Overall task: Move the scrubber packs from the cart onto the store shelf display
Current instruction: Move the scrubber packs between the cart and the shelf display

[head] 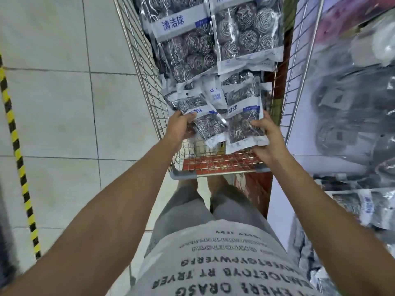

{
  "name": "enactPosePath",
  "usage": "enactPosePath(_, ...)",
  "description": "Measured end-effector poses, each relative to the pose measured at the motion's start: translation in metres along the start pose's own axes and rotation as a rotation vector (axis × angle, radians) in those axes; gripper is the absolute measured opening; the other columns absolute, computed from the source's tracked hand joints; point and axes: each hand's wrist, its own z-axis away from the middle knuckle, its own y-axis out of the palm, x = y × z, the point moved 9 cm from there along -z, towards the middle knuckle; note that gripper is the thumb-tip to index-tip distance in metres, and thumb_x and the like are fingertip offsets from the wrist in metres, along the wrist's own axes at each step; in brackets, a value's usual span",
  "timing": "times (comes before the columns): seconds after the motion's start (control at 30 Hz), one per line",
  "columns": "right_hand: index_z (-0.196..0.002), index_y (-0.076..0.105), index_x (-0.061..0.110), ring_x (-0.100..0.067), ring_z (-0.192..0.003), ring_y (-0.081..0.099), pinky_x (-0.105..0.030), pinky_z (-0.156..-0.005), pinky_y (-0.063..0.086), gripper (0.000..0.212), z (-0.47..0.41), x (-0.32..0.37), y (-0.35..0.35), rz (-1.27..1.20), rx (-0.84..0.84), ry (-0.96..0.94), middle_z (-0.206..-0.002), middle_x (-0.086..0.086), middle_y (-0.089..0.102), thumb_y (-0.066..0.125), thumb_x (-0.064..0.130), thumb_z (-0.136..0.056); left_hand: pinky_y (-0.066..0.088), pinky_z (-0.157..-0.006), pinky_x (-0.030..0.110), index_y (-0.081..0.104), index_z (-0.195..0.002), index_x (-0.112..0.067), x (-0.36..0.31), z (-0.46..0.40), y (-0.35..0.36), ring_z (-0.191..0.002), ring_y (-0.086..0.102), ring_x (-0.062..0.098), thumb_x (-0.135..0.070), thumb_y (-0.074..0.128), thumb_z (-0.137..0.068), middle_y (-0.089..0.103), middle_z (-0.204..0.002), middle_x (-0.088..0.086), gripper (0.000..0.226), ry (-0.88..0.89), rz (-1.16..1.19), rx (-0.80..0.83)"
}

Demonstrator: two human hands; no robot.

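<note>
Cart (147, 67) in centre, running near to far, floor (64, 103) on its left, store shelf (352, 92) on its right. Scrubber packs (245, 33) piled inside cart, big ones far, small ones near. Left hand (179, 127) at near-left of pile on small left pack (205, 122). Right hand (267, 137) at near-right on small right pack (243, 120). More packs (367, 208) on shelf, near right. Striped tape (17, 146) on floor, far left.

one cart (136, 58); roughly eight scrubber packs (249, 32) in it, overlap hides some; two hands.
</note>
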Motion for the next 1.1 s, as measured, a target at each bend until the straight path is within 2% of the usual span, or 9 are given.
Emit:
enactPosePath(0.17, -0.153, 0.046, 0.027, -0.035, -0.118, 0.065, -0.058, -0.103, 0.049, 0.090, 0.056, 0.009, 0.010, -0.200, 0.055, 0.042, -0.142, -0.007, 0.059, 0.072, 0.004, -0.070, 0.060, -0.088, 0.052, 0.043, -0.140, -0.022, -0.015, 0.070, -0.005, -0.104, 0.068, 0.026, -0.006, 0.061, -0.097, 0.066, -0.128, 0.008, 0.048, 0.069, 0.102, 0.079)
enactPosePath(0.27, -0.130, 0.062, 0.022, -0.033, -0.099, 0.069, -0.051, -0.087, 0.058, 0.053, 0.102, 0.013, 0.033, -0.175, 0.126, 0.013, -0.111, -0.009, 0.072, 0.047, -0.003, -0.086, 0.058, -0.090, 0.058, 0.041, -0.141, -0.022, -0.026, 0.110, -0.010, -0.104, 0.069, 0.027, -0.009, 0.058, -0.099, 0.065, -0.125, 0.008, 0.047, 0.113, 0.175, 0.120)
enactPosePath(0.43, -0.130, 0.059, 0.015, -0.035, -0.097, 0.067, -0.051, -0.080, 0.060, 0.057, 0.161, 0.002, 0.049, -0.128, 0.196, -0.027, -0.114, -0.015, 0.065, 0.055, -0.006, -0.077, 0.060, -0.088, 0.050, 0.056, -0.128, -0.022, -0.037, 0.169, -0.021, -0.093, 0.073, 0.024, -0.037, 0.067, -0.096, 0.072, -0.112, 0.005, 0.038, 0.133, 0.161, 0.202)
enactPosePath(0.5, -0.129, 0.061, 0.017, -0.029, -0.096, 0.072, -0.044, -0.073, 0.062, 0.044, 0.182, -0.009, 0.053, -0.060, 0.165, -0.046, -0.118, -0.012, 0.069, 0.062, 0.001, -0.088, 0.049, -0.103, 0.058, 0.058, -0.135, -0.025, -0.035, 0.180, -0.026, -0.123, 0.063, 0.030, -0.067, 0.083, -0.070, 0.065, -0.137, 0.007, 0.081, 0.150, 0.044, 0.212)
enactPosePath(0.57, -0.141, 0.057, 0.023, -0.029, -0.120, 0.067, -0.051, -0.092, 0.059, 0.060, 0.196, -0.021, 0.053, 0.012, 0.089, -0.079, -0.135, -0.008, 0.066, 0.081, 0.025, -0.086, 0.040, -0.108, 0.059, 0.049, -0.147, -0.027, -0.040, 0.194, -0.026, -0.140, 0.046, 0.031, -0.068, 0.090, -0.058, 0.050, -0.154, 0.003, 0.106, 0.214, -0.041, 0.273)
enactPosePath(0.63, -0.144, 0.054, 0.026, -0.031, -0.132, 0.059, -0.059, -0.108, 0.048, 0.083, 0.210, -0.034, 0.052, 0.028, 0.023, -0.117, -0.142, -0.008, 0.063, 0.094, 0.038, -0.072, 0.038, -0.108, 0.057, 0.052, -0.137, -0.033, -0.041, 0.212, -0.029, -0.139, 0.043, 0.030, -0.052, 0.090, -0.070, 0.050, -0.152, 0.004, 0.080, 0.235, -0.110, 0.304)
enactPosePath(0.8, -0.132, 0.065, 0.024, -0.029, -0.127, 0.062, -0.057, -0.109, 0.046, 0.065, 0.256, -0.070, 0.036, -0.053, -0.088, -0.234, -0.128, -0.007, 0.072, 0.092, 0.029, -0.074, 0.041, -0.107, 0.063, 0.064, -0.100, -0.038, -0.027, 0.235, -0.027, -0.128, 0.053, 0.030, -0.040, 0.091, -0.068, 0.068, -0.128, 0.001, 0.041, 0.246, -0.223, 0.364)
enactPosePath(0.97, -0.124, 0.068, 0.010, -0.031, -0.110, 0.070, -0.063, -0.101, 0.048, 0.036, 0.308, -0.106, -0.002, -0.293, -0.150, -0.389, -0.117, -0.016, 0.074, 0.071, 0.005, -0.089, 0.048, -0.100, 0.064, 0.066, -0.127, -0.025, 0.003, 0.225, 0.002, -0.124, 0.062, 0.034, -0.057, 0.100, -0.046, 0.071, -0.129, 0.005, 0.093, 0.274, -0.394, 0.468)
enactPosePath(1.1, -0.127, 0.068, 0.008, -0.036, -0.119, 0.066, -0.067, -0.103, 0.048, 0.034, 0.342, -0.145, -0.054, -0.448, -0.287, -0.466, -0.123, -0.022, 0.069, 0.069, 0.006, -0.093, 0.039, -0.111, 0.061, 0.061, -0.118, -0.030, 0.028, 0.282, 0.046, -0.126, 0.052, 0.029, -0.051, 0.092, -0.069, 0.062, -0.131, 0.003, 0.062, 0.289, -0.552, 0.572)
